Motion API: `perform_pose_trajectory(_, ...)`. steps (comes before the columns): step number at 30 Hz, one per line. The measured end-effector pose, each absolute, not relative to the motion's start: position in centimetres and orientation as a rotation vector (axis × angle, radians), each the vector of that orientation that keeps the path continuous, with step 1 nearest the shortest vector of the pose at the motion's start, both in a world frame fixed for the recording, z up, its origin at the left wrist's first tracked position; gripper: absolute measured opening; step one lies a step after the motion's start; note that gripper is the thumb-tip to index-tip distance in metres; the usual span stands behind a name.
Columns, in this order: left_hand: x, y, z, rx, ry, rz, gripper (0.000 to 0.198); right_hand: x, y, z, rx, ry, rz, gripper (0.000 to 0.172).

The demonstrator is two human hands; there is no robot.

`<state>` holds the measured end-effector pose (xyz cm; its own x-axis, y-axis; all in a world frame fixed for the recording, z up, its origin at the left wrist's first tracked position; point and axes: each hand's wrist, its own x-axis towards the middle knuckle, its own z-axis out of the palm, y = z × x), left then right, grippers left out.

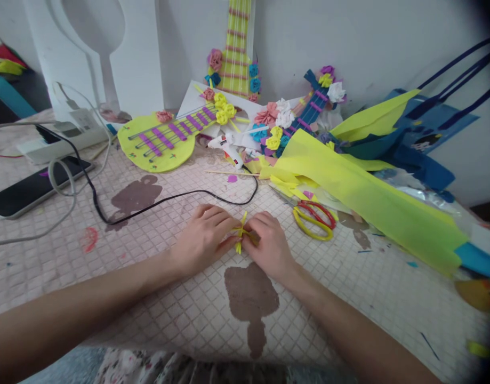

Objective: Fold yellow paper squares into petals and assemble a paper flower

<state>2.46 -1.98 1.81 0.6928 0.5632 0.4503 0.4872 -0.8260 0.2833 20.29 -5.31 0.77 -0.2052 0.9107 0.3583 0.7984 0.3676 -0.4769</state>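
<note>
Between my two hands, low over the checked tablecloth (181, 298), is a small piece made of crossed thin yellow paper strips (240, 233). My left hand (207, 237) is closed, its thumb and fingertips pinching the left side of the strips. From the other side, my right hand (267, 241) pinches them too, fingers curled. One strip stands upright between the hands, sticking out above and below. The fingertips partly hide where the strips cross. Scissors with red and yellow handles (314, 220) lie to the right of my right hand.
A white glue gun (227, 148) lies behind the hands, its black cord (181, 197) looping leftward. Yellow-green crepe paper (360, 197) spreads at right. Flower-decorated paper guitars (160, 144) stand or lie at the back. A phone (37, 186) and power strip (64, 138) are at left.
</note>
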Motion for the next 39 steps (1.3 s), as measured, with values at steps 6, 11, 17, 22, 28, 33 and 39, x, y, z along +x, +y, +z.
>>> perform_pose_trajectory(6, 2.5, -2.3, 1.7, 2.736, 0.871, 0.765, 0.018, 20.3, -5.3, 0.7, -1.495, -2.061, 0.237, 0.016)
perform_pose_trajectory(11, 2.6, -2.6, 1.6, 2.697, 0.93, 0.791, 0.026, 20.3, -5.3, 0.7, -1.49, -2.052, 0.235, 0.014)
perform_pose_trajectory(17, 2.6, -2.7, 1.6, 2.62, 0.931, 0.777, 0.027, 20.3, -5.3, 0.7, -1.506, -2.045, 0.245, 0.013)
perform_pose_trajectory(22, 2.6, -2.9, 1.6, 2.593, 0.925, 0.766, 0.028, 20.3, -5.3, 0.7, -1.505, -2.053, 0.258, 0.014)
perform_pose_trajectory(28, 2.8, -3.2, 1.8, 2.581, 0.932, 0.765, 0.033, 20.4, -5.3, 0.6, -1.499, -2.062, 0.26, 0.014)
perform_pose_trajectory(33, 2.5, -2.8, 1.4, 2.574, 0.904, 0.757, 0.035, 20.5, -5.2, 0.6, -1.49, -2.059, 0.251, 0.013)
perform_pose_trajectory(39, 2.1, -1.8, 1.6, 2.469, 0.772, 0.762, 0.029, 20.4, -5.3, 0.8, -1.482, -2.051, 0.287, 0.016)
